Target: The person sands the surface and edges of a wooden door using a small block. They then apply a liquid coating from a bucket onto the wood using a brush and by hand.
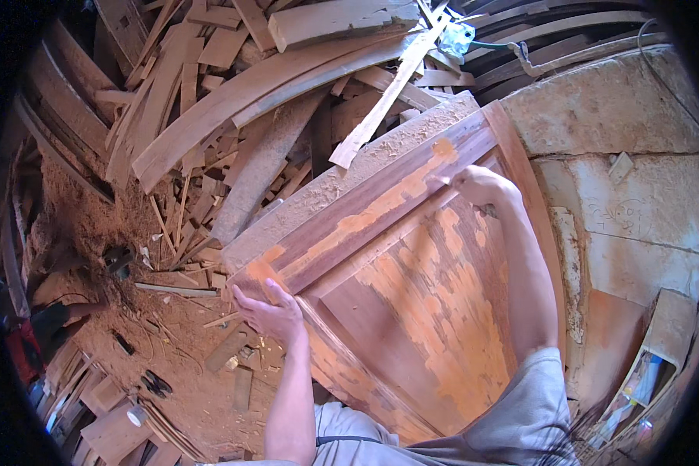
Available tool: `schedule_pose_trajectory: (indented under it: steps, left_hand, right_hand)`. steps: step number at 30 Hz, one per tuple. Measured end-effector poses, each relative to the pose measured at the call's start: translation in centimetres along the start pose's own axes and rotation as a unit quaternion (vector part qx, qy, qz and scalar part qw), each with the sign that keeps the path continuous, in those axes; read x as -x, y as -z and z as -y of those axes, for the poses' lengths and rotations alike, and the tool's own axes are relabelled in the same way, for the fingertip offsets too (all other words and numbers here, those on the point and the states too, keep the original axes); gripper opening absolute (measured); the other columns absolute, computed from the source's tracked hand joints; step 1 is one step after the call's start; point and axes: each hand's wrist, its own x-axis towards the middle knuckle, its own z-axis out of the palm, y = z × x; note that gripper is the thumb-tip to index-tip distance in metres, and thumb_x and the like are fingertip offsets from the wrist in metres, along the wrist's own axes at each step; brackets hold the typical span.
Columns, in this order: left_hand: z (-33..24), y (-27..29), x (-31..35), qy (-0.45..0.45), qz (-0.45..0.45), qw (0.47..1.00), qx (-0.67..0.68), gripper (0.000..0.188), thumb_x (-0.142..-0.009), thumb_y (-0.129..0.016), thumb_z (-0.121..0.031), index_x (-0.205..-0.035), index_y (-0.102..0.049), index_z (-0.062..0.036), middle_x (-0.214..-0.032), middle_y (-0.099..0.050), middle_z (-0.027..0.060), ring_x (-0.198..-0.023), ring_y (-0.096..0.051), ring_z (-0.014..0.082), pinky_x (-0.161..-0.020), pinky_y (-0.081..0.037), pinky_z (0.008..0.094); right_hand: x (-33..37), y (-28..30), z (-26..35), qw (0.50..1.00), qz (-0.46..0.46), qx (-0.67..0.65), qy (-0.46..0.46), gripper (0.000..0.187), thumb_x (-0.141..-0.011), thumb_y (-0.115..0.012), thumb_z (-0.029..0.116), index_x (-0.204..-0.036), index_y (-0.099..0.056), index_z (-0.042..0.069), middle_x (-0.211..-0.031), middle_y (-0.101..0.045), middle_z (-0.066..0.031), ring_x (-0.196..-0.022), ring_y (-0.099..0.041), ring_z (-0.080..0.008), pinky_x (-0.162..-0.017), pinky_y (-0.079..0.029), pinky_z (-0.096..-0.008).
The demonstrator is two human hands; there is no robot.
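In front of me stands a reddish-brown wooden panel door point(357, 311) with a framed, recessed centre. Uneven orange patches point(353, 224) of what looks like filler cover parts of its rail and centre panel. My left hand point(276, 313) lies against the door's left corner, its fingers and thumb spread apart. Over the upper rail, towards its right end, my right hand point(480, 189) is closed, fingertips close to the orange patch. Whatever those fingers pinch is too small and blurred to make out.
Behind the door, a sawdust-covered beam point(303, 203) runs along its edge, with a pale wood strip point(380, 105) above it. Offcuts and curved planks point(233, 109) pile up beyond. Concrete slabs point(637, 202) lie right; a wooden tray point(637, 388) holds small items. Sawdust covers the left floor.
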Motion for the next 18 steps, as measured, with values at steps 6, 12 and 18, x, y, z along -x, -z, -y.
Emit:
schedule_pose_trajectory:
  steps: [6, 12, 18]
  left_hand:
    - [0.1, -0.5, 0.5, -0.035, -0.005, 0.999, 0.024, 0.072, -0.098, -0.048, -0.051, -0.144, -0.036, 0.0039, -0.142, -0.044, 0.0276, -0.132, -0.044, 0.042, -0.107, -0.037, 0.0525]
    - [-0.5, 0.1, 0.1, -0.026, 0.004, 1.0, 0.006, 0.072, -0.098, -0.048, -0.051, -0.144, -0.036, 0.0043, -0.141, -0.044, 0.0287, -0.132, -0.044, 0.0426, -0.107, -0.037, 0.0525]
    - [0.6, -0.2, -0.1, -0.026, -0.006, 1.0, 0.007, 0.073, -0.099, -0.046, -0.052, -0.144, -0.036, 0.0042, -0.142, -0.044, 0.029, -0.132, -0.044, 0.0427, -0.106, -0.038, 0.0531]
  right_hand:
    - [-2.7, 2.8, -1.0, 0.991, -0.11, -0.081, -0.005, 0.038, -0.099, -0.044, 0.021, -0.13, -0.061, 0.006, -0.095, -0.071, -0.0185, -0.063, -0.07, -0.0248, -0.062, -0.057, -0.0419]
    - [-5.9, 1.7, 0.6, 0.987, -0.122, -0.085, -0.058, 0.022, -0.089, -0.048, 0.011, -0.097, -0.066, 0.001, -0.074, -0.066, -0.0131, -0.059, -0.064, -0.0217, -0.047, -0.048, -0.0388]
    - [0.6, 1.7, 2.4, 0.995, 0.076, 0.024, 0.053, 0.031, -0.094, -0.051, 0.017, -0.119, -0.068, 0.008, -0.068, -0.063, -0.0135, -0.05, -0.058, -0.0191, -0.049, -0.049, -0.0355]
